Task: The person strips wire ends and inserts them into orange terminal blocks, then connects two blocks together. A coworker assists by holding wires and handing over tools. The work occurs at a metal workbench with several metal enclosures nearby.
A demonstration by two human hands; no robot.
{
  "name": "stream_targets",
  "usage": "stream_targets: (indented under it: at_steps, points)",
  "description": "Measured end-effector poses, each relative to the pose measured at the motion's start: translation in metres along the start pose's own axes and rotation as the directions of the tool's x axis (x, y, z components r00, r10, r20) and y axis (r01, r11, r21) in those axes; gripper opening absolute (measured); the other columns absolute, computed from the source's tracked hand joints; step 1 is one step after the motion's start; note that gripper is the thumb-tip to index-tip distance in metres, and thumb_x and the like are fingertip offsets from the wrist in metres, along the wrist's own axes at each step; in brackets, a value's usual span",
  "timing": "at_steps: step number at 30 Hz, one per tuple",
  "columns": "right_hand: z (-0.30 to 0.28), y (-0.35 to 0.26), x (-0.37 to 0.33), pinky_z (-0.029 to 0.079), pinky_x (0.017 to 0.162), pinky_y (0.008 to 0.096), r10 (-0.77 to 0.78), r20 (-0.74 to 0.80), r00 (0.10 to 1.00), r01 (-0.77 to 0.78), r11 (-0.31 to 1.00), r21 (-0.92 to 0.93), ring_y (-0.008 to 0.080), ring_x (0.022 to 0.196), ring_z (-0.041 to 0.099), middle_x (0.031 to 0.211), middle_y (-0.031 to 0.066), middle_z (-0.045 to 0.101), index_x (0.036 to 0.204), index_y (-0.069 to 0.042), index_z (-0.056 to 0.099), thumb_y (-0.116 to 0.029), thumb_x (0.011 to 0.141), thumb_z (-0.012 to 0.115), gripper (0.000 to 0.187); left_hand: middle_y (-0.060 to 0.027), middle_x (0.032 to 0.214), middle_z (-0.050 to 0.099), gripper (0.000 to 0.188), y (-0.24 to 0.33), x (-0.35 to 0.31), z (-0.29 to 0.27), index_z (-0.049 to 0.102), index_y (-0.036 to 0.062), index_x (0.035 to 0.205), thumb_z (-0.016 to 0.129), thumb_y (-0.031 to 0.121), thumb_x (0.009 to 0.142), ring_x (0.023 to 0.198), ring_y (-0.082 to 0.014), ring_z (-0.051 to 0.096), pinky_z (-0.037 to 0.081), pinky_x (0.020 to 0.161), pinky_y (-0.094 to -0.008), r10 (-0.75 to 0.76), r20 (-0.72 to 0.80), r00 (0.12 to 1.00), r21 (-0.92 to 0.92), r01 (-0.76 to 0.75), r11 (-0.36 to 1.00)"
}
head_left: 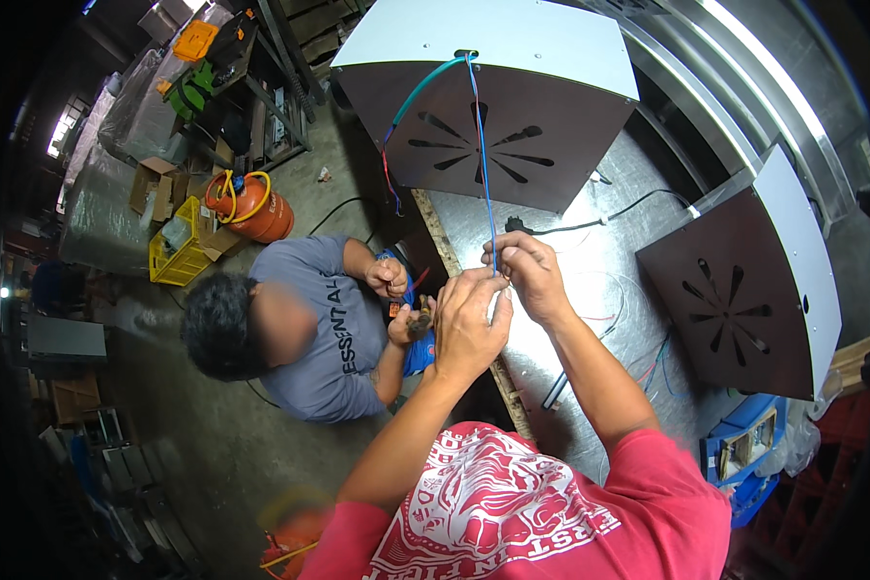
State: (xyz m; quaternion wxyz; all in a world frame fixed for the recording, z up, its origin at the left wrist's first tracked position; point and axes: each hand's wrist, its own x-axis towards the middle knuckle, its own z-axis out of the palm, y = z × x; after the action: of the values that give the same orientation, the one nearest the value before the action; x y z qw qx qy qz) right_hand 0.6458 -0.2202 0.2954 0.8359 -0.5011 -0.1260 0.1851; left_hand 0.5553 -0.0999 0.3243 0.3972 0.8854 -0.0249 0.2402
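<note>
A thin blue wire, with a reddish strand beside it along its upper part, hangs from a hole in the top of a white and dark brown metal box and runs down to my hands. My left hand is closed, its thumb and fingers pinching the wire near its lower end. Close beside it, my right hand also pinches the wire between thumb and fingertips. The wire's tip is mostly hidden by my fingers. From the same hole a green sleeve with red and blue wires curves down to the left.
A second brown and white box stands right on the metal tabletop, near a black plug and cord. A co-worker sits to the left, holding a tool. Farther left are an orange gas cylinder and yellow crate.
</note>
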Motion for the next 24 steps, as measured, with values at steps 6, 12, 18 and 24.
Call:
stream_targets:
  at_steps: [6, 12, 18, 24]
  points:
    - [0.007, 0.001, 0.005, 0.053, 0.089, 0.0336, 0.019, 0.005, 1.000, -0.017, 0.967, -0.255, 0.0163, 0.092, 0.068, 0.095, 0.0098, 0.075, 0.106, 0.002, 0.073, -0.038, 0.102, 0.066, 0.041, -0.0146, 0.100, 0.069, 0.015, -0.001, -0.010, -0.002, 0.067, 0.0020, 0.098, 0.070, 0.009, 0.085, 0.096, -0.0348, 0.066, 0.051, 0.088, -0.0455, -0.048, 0.070, 0.996, 0.012, 0.047, 0.999]
    - [-0.003, 0.000, 0.006, 0.052, 0.085, 0.0318, 0.130, 0.119, 0.984, -0.138, 0.989, 0.061, 0.0151, 0.088, 0.066, 0.093, 0.0086, 0.074, 0.104, -0.002, 0.072, -0.037, 0.102, 0.067, 0.036, -0.0079, 0.089, 0.068, 0.026, -0.036, 0.040, -0.001, 0.062, -0.0026, 0.106, 0.065, 0.023, 0.102, 0.086, -0.0195, 0.066, 0.054, 0.081, -0.0349, -0.493, 0.068, 0.867, -0.562, 0.442, 0.699]
    - [-0.003, 0.000, 0.006, 0.051, 0.083, 0.0341, 0.163, 0.196, 0.967, -0.204, 0.955, 0.214, 0.0177, 0.089, 0.064, 0.102, 0.0098, 0.071, 0.101, -0.008, 0.068, -0.038, 0.101, 0.067, 0.031, -0.0060, 0.081, 0.065, 0.028, -0.031, 0.074, -0.002, 0.067, 0.0004, 0.101, 0.067, 0.028, 0.103, 0.062, -0.0093, 0.063, 0.049, 0.049, -0.0244, -0.451, 0.296, 0.842, -0.724, 0.506, 0.469]
    - [-0.012, 0.009, 0.007, 0.053, 0.080, 0.0345, 0.330, 0.179, 0.927, -0.362, 0.913, 0.189, 0.0172, 0.091, 0.064, 0.101, 0.0049, 0.068, 0.103, -0.011, 0.065, -0.040, 0.100, 0.068, 0.029, -0.0052, 0.085, 0.066, 0.029, -0.024, 0.076, 0.006, 0.070, -0.0006, 0.094, 0.070, 0.028, 0.100, 0.073, -0.0120, 0.062, 0.051, 0.064, -0.0300, -0.443, 0.224, 0.868, -0.650, 0.472, 0.596]
